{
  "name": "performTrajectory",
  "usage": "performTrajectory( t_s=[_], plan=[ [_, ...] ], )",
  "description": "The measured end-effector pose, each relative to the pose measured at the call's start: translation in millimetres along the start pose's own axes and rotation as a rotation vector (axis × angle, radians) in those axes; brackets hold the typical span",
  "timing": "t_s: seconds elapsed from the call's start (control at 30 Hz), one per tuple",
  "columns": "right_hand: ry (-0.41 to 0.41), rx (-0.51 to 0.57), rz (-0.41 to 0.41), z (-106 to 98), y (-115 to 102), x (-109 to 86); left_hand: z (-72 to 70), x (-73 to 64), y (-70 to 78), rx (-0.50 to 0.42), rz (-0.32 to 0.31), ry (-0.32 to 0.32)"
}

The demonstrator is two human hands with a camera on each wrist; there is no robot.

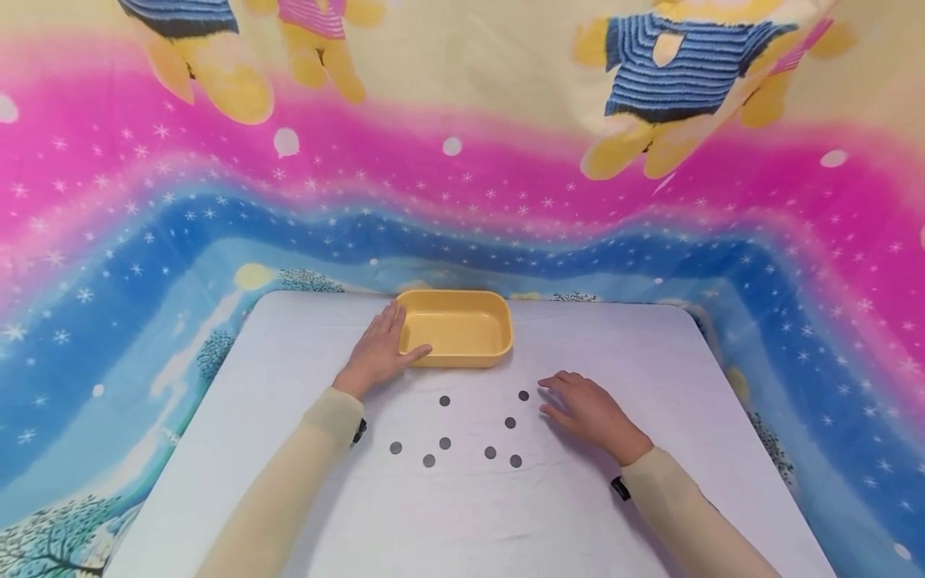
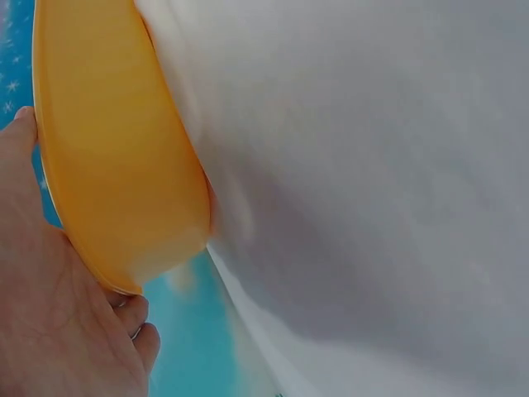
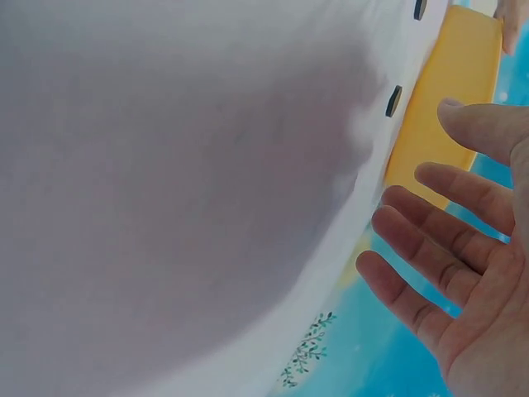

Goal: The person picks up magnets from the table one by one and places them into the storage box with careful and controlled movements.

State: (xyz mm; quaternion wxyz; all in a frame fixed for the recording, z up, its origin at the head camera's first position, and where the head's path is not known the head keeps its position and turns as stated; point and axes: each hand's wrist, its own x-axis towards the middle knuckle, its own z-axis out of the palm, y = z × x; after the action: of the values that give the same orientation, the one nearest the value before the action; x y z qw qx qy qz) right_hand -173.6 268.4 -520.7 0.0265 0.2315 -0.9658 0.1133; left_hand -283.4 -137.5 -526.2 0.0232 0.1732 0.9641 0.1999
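Beige sleeves (image 1: 289, 482) flank dark discs (image 1: 444, 443), left fingers (image 1: 390, 319) gripping a yellow tray (image 1: 457, 331).

A passable gap separates the obstructing yellow tray (image 1: 457, 361) from dark discs (image 1: 444, 400).

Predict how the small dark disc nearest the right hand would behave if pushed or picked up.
The dark disc would probably slide rather than roll, since it lies flat on the white table. Sitting so low, it may be awkward to pinch up. Being small, it is likely easy to lift, though its material cannot be told.
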Motion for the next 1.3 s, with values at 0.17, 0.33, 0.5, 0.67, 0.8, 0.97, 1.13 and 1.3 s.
performTrajectory(
  t_s=[0.17,0.33,0.5,0.67,0.8,0.97,1.13,1.3],
  plan=[
    [0.012,0.006,-0.026,0.5,-1.5,4.9,2.3,2.4,10.2,0.009,0.010,0.006],
    [0.012,0.003,-0.061,1.0,-4.2,10.3,3.6,4.6,21.5,0.027,0.014,-0.001],
    [0.006,0.006,-0.082,1.8,-8.2,16.0,5.4,7.1,31.0,0.036,0.018,-0.005],
    [-0.069,0.014,-0.047,4.9,-12.0,22.5,9.9,8.8,39.3,0.061,0.015,-0.014],
    [-0.110,0.007,-0.032,6.8,-13.3,26.6,10.9,8.7,46.6,0.061,0.015,-0.016],
    [-0.112,0.014,-0.056,8.4,-15.3,28.9,9.1,6.4,50.3,0.081,0.012,-0.023],
    [-0.113,0.003,-0.057,11.2,-18.3,30.4,8.2,3.9,47.3,0.096,0.024,-0.021],
    [-0.125,-0.023,-0.031,11.6,-19.8,34.4,10.7,3.7,44.4,0.092,0.035,-0.010]
  ],
)
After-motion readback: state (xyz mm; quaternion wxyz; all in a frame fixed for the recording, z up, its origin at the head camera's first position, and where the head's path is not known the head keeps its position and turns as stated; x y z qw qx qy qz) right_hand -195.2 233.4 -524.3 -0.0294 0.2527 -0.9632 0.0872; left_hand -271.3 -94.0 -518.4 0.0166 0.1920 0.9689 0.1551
